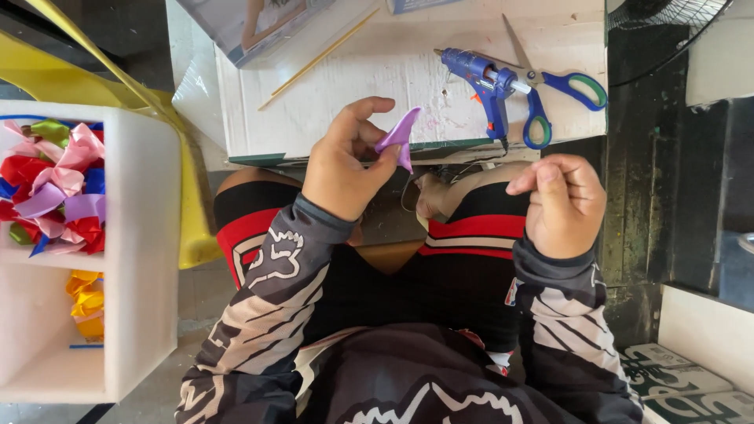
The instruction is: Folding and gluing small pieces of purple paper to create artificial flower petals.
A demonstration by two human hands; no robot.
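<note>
1. Your left hand (342,169) pinches a folded purple ribbon petal (399,137) between thumb and fingertips, holding it up just over the near edge of the counter (377,78).
2. Your right hand (561,204) is curled loosely shut above your knee, holding nothing you can see, well apart from the petal.
3. To your left stands a white divided box (141,259): mixed coloured ribbon petals (55,188) fill the far compartment, yellow petals (86,302) lie in the near one.
4. Further out on the counter, a blue glue gun (483,82) lies touching blue-and-green scissors (565,90).
5. A thin wooden stick (318,59) lies slantwise beyond, near a printed box (259,27).
</note>
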